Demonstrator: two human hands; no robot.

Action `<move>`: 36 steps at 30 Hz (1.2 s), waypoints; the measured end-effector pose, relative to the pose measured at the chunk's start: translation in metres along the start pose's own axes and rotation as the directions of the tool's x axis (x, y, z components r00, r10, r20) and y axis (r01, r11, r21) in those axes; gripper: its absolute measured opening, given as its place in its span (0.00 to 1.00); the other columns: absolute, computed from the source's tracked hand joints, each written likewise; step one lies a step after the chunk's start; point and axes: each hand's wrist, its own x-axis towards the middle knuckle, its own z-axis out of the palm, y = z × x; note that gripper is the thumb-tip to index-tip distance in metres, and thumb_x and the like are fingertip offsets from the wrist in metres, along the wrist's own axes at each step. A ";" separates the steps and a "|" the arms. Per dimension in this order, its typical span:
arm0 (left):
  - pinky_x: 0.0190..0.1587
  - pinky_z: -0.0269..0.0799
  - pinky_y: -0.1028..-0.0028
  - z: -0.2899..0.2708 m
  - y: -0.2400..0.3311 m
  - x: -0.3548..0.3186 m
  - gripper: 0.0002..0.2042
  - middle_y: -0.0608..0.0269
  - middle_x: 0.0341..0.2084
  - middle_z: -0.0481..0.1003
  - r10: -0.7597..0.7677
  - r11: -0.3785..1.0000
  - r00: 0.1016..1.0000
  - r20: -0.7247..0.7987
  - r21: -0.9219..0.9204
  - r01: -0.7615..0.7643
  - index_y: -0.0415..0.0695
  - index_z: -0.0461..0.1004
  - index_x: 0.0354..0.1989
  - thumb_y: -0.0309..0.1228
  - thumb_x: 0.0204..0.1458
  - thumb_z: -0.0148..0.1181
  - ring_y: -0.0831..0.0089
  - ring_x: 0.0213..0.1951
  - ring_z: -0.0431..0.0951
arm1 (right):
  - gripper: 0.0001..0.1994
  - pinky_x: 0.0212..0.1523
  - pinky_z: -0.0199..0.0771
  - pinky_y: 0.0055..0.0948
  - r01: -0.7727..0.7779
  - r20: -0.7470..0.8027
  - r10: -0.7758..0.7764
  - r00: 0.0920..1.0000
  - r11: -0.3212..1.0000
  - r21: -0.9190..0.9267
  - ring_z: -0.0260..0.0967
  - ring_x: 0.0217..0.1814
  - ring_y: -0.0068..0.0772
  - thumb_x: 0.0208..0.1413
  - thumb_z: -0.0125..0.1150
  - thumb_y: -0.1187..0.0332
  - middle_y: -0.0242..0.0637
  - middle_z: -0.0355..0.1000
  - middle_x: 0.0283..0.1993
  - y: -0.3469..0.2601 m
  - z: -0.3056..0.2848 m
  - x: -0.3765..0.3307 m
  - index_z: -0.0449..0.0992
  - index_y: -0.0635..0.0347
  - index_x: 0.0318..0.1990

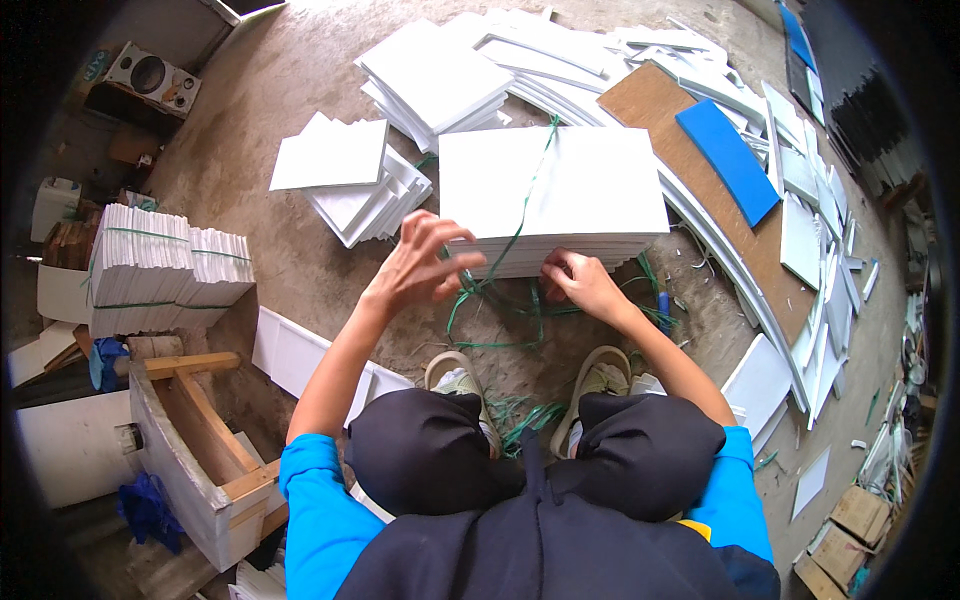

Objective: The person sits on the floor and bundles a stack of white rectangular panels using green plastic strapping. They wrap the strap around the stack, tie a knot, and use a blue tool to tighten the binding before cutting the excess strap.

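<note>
A stack of white panels point(550, 180) lies on the floor before my feet, with green twine point(526, 205) running over its top and down the near side. My left hand point(425, 262) hovers at the stack's near left corner, fingers bent and spread, slightly blurred, holding nothing I can see. Against the stack's near face, my right hand point(583, 284) has its fingers curled together at the twine and appears to pinch a strand; the fingertips are partly hidden. Loose loops of the twine hang between both hands and lie on the floor.
Smaller white panel piles point(360, 185) sit behind and left. A brown board point(690, 150) bearing a blue panel point(728, 160) rests among scattered white strips at right. Tied white bundles point(165, 270) stand left, near a wooden frame point(205, 450). A blue-handled object point(664, 308) lies right of the stack.
</note>
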 end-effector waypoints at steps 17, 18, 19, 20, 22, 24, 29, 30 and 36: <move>0.46 0.65 0.67 0.023 -0.011 0.008 0.10 0.62 0.42 0.70 -0.135 0.958 0.990 -0.028 -0.258 0.123 0.51 0.68 0.37 0.26 0.46 0.54 0.66 0.46 0.69 | 0.18 0.50 0.61 0.27 0.046 0.342 -0.135 0.930 0.965 0.258 0.64 0.46 0.25 0.53 0.46 0.73 0.35 0.68 0.43 -0.015 0.025 0.009 0.61 0.62 0.53; 0.42 0.66 0.67 0.006 -0.006 0.019 0.10 0.60 0.37 0.70 -0.233 0.914 0.971 0.046 -0.331 0.235 0.49 0.67 0.38 0.23 0.46 0.51 0.65 0.41 0.70 | 0.18 0.51 0.60 0.27 -0.009 0.374 -0.122 0.919 0.944 0.329 0.63 0.47 0.24 0.53 0.46 0.71 0.35 0.69 0.42 -0.038 0.017 0.004 0.62 0.61 0.52; 0.39 0.67 0.67 -0.012 0.000 0.035 0.11 0.58 0.31 0.70 -0.313 0.853 0.941 0.127 -0.399 0.337 0.46 0.67 0.38 0.19 0.47 0.48 0.64 0.36 0.71 | 0.17 0.52 0.58 0.27 -0.068 0.399 -0.105 0.911 0.916 0.396 0.62 0.48 0.24 0.53 0.45 0.69 0.34 0.69 0.41 -0.050 0.009 0.000 0.62 0.61 0.52; 0.36 0.68 0.67 -0.021 0.004 0.047 0.12 0.56 0.26 0.70 -0.378 0.778 0.902 0.208 -0.457 0.431 0.44 0.66 0.39 0.16 0.47 0.45 0.62 0.31 0.72 | 0.15 0.52 0.58 0.28 -0.081 0.393 -0.098 0.914 0.906 0.416 0.62 0.47 0.22 0.55 0.45 0.69 0.32 0.69 0.40 -0.051 0.001 -0.003 0.64 0.59 0.51; 0.33 0.68 0.67 -0.027 -0.005 0.057 0.08 0.55 0.23 0.71 -0.352 0.764 0.888 0.297 -0.456 0.456 0.40 0.66 0.39 0.23 0.49 0.48 0.64 0.28 0.72 | 0.14 0.50 0.58 0.27 0.009 0.295 -0.114 0.949 0.942 0.337 0.63 0.44 0.22 0.56 0.45 0.69 0.32 0.69 0.37 -0.069 -0.014 -0.004 0.66 0.61 0.49; 0.33 0.68 0.67 -0.041 -0.015 0.070 0.09 0.55 0.25 0.71 -0.225 0.730 0.851 0.474 -0.496 0.469 0.39 0.66 0.38 0.28 0.49 0.50 0.66 0.29 0.72 | 0.11 0.45 0.64 0.25 0.069 0.150 -0.129 0.980 0.934 0.352 0.66 0.38 0.21 0.56 0.46 0.71 0.32 0.70 0.34 -0.081 -0.024 -0.003 0.70 0.63 0.44; 0.25 0.60 0.81 -0.042 -0.025 0.110 0.14 0.71 0.21 0.68 0.056 0.421 0.696 0.716 -0.649 0.633 0.41 0.72 0.30 0.42 0.52 0.53 0.82 0.24 0.64 | 0.10 0.41 0.67 0.22 0.161 -0.085 -0.157 0.984 0.986 0.034 0.67 0.37 0.21 0.55 0.50 0.70 0.32 0.72 0.33 -0.077 -0.042 0.019 0.75 0.63 0.40; 0.24 0.58 0.82 -0.037 -0.025 0.114 0.15 0.73 0.19 0.67 0.072 0.354 0.724 0.686 -0.696 0.625 0.41 0.72 0.29 0.43 0.53 0.52 0.84 0.22 0.62 | 0.09 0.40 0.67 0.22 0.151 -0.100 -0.140 0.985 0.982 0.115 0.67 0.36 0.21 0.54 0.50 0.71 0.32 0.72 0.33 -0.075 -0.044 0.022 0.75 0.63 0.40; 0.24 0.61 0.84 -0.012 -0.016 0.119 0.13 0.72 0.19 0.65 -0.269 0.281 0.837 0.477 -0.792 0.542 0.43 0.69 0.34 0.40 0.58 0.45 0.85 0.22 0.63 | 0.11 0.43 0.71 0.27 0.115 -0.069 -0.093 0.993 0.839 0.531 0.72 0.37 0.27 0.53 0.52 0.71 0.39 0.73 0.35 -0.082 -0.043 0.020 0.71 0.67 0.43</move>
